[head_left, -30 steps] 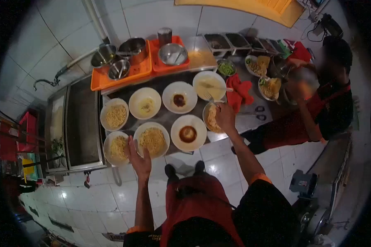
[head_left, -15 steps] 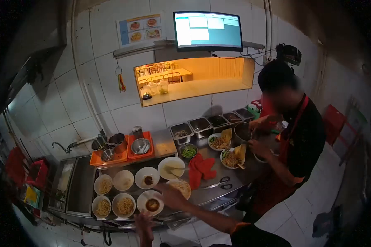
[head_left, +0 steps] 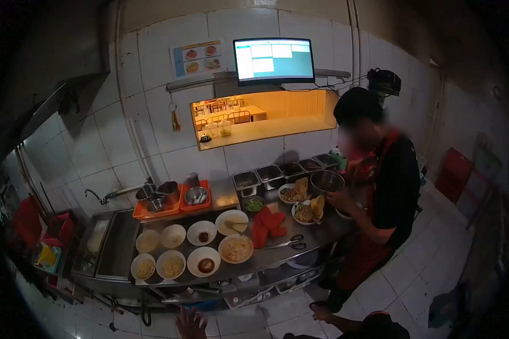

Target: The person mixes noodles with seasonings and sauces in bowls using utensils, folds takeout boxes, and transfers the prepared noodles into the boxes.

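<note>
My left hand (head_left: 190, 324) is low in the view, in front of the counter, with its fingers spread and nothing in it. Farther right, my right hand (head_left: 322, 312) is near the other person's legs, away from the bowls, its fingers loosely apart and no object visible in it. Several white bowls stand in two rows on the steel counter. The front row has noodle bowls (head_left: 145, 269) (head_left: 171, 264), a bowl with dark sauce (head_left: 205, 261) and a larger noodle bowl (head_left: 236, 249). Behind them, a utensil (head_left: 240, 224) rests in a bowl of pale liquid (head_left: 226, 218).
A red cloth (head_left: 260, 229) and scissors (head_left: 296, 242) lie right of the bowls. Orange trays (head_left: 195, 204) hold metal pots. A co-worker (head_left: 398, 186) holds a metal pan (head_left: 327, 182) beside two topped dishes. A screen (head_left: 274, 61) hangs above the serving window.
The view has tilted up. My right hand has left the larger noodle bowl and moved down and right, without the fork. My left hand has drawn back from the noodle bowls.
</note>
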`<state>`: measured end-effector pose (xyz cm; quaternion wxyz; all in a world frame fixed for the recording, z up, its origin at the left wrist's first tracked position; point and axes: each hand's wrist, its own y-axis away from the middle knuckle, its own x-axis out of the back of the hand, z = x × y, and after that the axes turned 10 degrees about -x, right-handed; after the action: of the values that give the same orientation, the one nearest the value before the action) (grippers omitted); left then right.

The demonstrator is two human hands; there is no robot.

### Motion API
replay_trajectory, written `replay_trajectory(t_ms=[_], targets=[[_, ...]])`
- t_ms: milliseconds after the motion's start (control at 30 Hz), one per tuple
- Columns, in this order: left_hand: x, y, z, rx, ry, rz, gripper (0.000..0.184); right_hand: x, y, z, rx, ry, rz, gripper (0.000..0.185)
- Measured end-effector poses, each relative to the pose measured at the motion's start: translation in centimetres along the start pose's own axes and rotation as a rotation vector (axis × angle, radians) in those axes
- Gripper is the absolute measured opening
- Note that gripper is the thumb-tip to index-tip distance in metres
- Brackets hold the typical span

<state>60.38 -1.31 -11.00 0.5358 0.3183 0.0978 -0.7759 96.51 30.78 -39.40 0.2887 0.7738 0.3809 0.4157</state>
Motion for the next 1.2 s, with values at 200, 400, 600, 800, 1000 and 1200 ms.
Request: replay_trajectory(t_ms=[200, 400, 600, 800, 1000, 1200], targets=[[10.7, 5.2, -3.2, 0.163, 0.001, -0.057, 0.055, -4.8, 3.4, 6.9, -0.172, -0.125, 0.058, 0.043], [17.9, 8.2, -5.2, 0.169, 0.051, -0.078, 0.052, -8.9, 5.4, 7.1, -0.129, -0.213, 0.040, 0.046], [16.1, 11.0, -2.4, 0.145, 0.004, 0.113, 0.049, -9.9, 5.2, 7.7, -0.025, 0.338, 0.099, 0.052], [17.2, 11.3, -2.3, 0.167, 0.109, 0.113, 0.050, -9.4, 7.9, 7.9, -0.260, 0.153, 0.071, 0.049], [18.7, 9.4, -4.5, 0.118, -0.041, 0.415, 0.052, -9.1, 7.3, 7.6, -0.259, 0.198, 0.010, 0.046], [16.4, 11.3, -1.8, 0.110, 0.015, 0.241, 0.048, -11.8, 1.7, 10.0, 0.456, 0.626, 0.369, 0.048]])
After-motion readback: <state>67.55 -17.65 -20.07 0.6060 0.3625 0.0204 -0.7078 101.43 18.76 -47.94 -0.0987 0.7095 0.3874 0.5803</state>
